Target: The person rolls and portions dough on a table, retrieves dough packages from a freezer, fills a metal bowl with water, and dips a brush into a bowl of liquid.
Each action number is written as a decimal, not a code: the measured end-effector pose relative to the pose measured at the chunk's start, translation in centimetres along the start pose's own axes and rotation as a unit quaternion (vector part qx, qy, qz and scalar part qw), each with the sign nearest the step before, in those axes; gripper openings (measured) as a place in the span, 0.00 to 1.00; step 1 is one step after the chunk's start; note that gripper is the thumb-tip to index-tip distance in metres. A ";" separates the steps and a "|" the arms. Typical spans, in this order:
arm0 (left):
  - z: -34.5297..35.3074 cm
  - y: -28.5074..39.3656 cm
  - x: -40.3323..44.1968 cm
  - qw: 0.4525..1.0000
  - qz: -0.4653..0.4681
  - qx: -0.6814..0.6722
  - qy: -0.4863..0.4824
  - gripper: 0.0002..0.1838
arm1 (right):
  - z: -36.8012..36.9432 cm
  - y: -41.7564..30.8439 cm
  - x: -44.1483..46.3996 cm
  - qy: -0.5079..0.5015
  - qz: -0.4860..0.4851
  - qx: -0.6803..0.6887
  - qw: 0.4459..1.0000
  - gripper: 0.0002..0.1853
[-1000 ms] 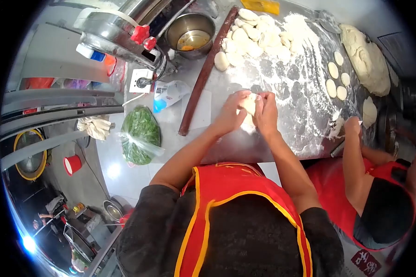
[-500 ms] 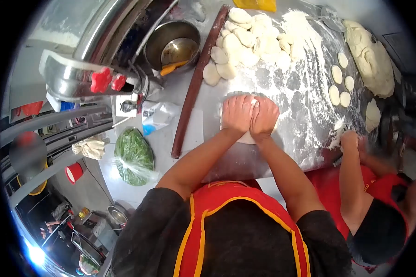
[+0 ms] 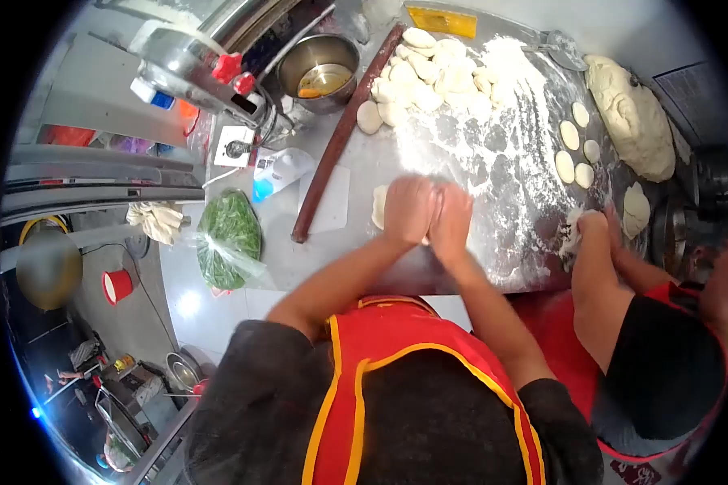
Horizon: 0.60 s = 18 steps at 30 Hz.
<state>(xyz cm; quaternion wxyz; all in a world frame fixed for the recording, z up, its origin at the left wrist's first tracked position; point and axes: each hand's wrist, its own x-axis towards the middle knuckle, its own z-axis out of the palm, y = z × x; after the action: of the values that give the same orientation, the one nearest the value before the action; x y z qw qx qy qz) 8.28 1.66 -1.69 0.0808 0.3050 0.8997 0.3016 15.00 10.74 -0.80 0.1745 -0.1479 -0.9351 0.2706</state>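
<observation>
My left hand [image 3: 409,208] and my right hand [image 3: 451,212] are side by side on the metal table, touching each other. Their fingers are curled and slightly smeared by motion. Both press on a piece of dough [image 3: 378,207], which is mostly hidden under them; its pale edge shows left of my left hand. Beyond them lies a pile of round dough pieces [image 3: 425,78] beside scattered white flour [image 3: 514,77]. A long brown rolling pin [image 3: 348,129] lies slantwise to the left of my hands.
At left are a metal pot [image 3: 318,73] and a bag of green leaves [image 3: 229,239]. To the right lie several flat dough rounds [image 3: 569,135] and a large dough mass [image 3: 631,119]. Close on my right, a co-worker's hand [image 3: 593,223] works at floury dough.
My hands have shifted slightly on the dough, so its edge now shows at the left instead of below. The whole view has tilted a little. The co-worker's arm has shifted.
</observation>
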 end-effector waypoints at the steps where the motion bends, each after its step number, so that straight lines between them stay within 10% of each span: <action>1: 0.5 -0.2 -0.9 0.998 -0.007 0.024 -0.050 0.09 | 1.5 1.0 -1.7 0.030 -0.040 -0.012 0.999 0.11; 4: 2.1 -1.0 -1.6 0.973 0.108 0.022 0.201 0.11 | 3.0 2.2 -1.0 0.062 -0.072 -0.029 0.995 0.12; 10: 1.8 -1.1 4.6 0.997 -0.011 0.063 0.047 0.08 | 3.6 2.7 4.1 0.033 0.037 -0.128 0.991 0.11; 13: 2.4 -1.4 5.3 0.964 0.053 0.058 0.254 0.07 | 3.5 3.4 5.6 0.081 -0.018 -0.149 0.985 0.10; 16: -0.2 -0.6 4.6 0.996 0.003 0.059 0.071 0.09 | -0.6 3.2 6.8 -0.176 0.216 0.198 0.940 0.11; 18: -2.7 1.0 2.0 0.998 0.034 0.034 0.035 0.11 | -1.6 1.9 4.1 -0.092 -0.018 0.059 0.994 0.16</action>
<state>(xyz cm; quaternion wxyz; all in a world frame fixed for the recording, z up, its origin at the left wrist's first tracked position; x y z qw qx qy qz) 6.23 2.14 1.16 0.0286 0.3274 0.9007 0.2842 12.29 14.58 0.42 0.1013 -0.0954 -0.9319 0.3349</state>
